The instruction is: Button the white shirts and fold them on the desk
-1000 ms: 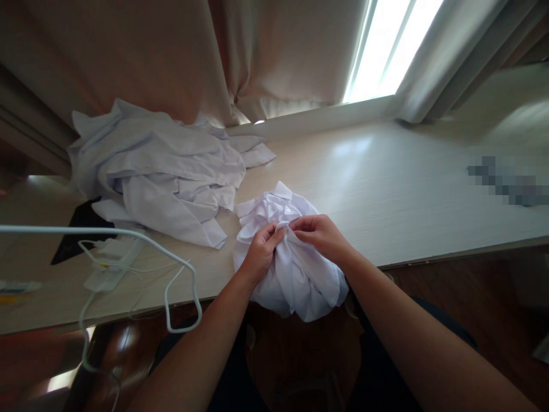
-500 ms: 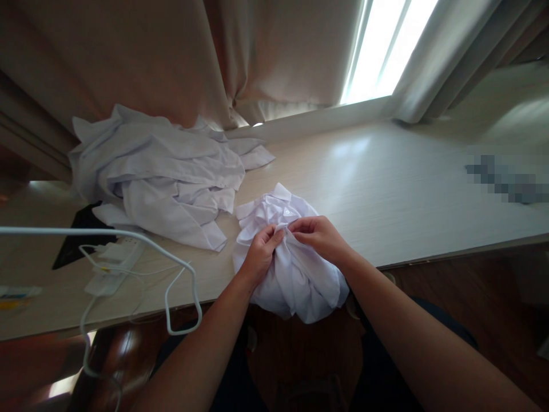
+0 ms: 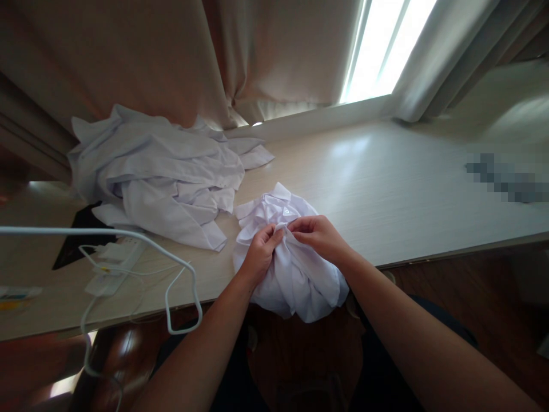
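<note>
- A bunched white shirt (image 3: 291,269) lies at the near edge of the pale table (image 3: 386,189), just below the centre of the frame, with its lower folds hanging over the table edge.
- The left hand (image 3: 258,254) sits on the left side of the shirt, fingers curled together and pinching a fold of the fabric near the middle of the bundle.
- The right hand (image 3: 319,236) meets it from the right, fingertips pressed together on the same fold, so the two hands touch or nearly touch at the fabric.
- A small button (image 3: 286,212) shows on the shirt just above the fingertips, below the collar part at the top of the bundle.
- A loose heap of white garments (image 3: 163,177) lies in the upper left of the frame, near the shirt but apart from it.
- A white cable (image 3: 141,237) runs in from the left edge and loops down over the table edge at lower left, past a white power strip (image 3: 114,263).
- Beige curtains (image 3: 171,57) hang across the top of the frame, with a bright window (image 3: 386,46) at upper right.
- A blurred patch sits at the right edge of the table.
</note>
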A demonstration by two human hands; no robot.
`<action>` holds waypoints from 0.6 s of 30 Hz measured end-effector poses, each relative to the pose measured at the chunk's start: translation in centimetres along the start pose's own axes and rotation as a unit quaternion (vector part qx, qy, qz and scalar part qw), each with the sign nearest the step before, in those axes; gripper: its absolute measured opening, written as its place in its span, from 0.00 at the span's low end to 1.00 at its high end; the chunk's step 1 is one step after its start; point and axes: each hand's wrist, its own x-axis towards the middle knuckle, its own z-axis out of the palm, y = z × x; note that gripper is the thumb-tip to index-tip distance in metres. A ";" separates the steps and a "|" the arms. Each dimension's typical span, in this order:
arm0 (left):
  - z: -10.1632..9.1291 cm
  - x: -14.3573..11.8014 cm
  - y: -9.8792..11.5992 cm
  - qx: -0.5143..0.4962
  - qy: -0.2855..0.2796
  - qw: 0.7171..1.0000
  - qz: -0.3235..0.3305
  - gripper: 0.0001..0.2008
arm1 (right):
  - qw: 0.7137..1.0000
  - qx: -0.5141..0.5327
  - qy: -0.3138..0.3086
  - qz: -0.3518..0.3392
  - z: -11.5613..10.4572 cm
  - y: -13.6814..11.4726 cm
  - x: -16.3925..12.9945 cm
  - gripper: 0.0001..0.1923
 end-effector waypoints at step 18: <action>0.2 -0.1 0.4 0.008 0.004 1.000 0.000 0.16 | 1.000 -0.002 -0.003 0.002 0.1 -0.1 -0.1 0.08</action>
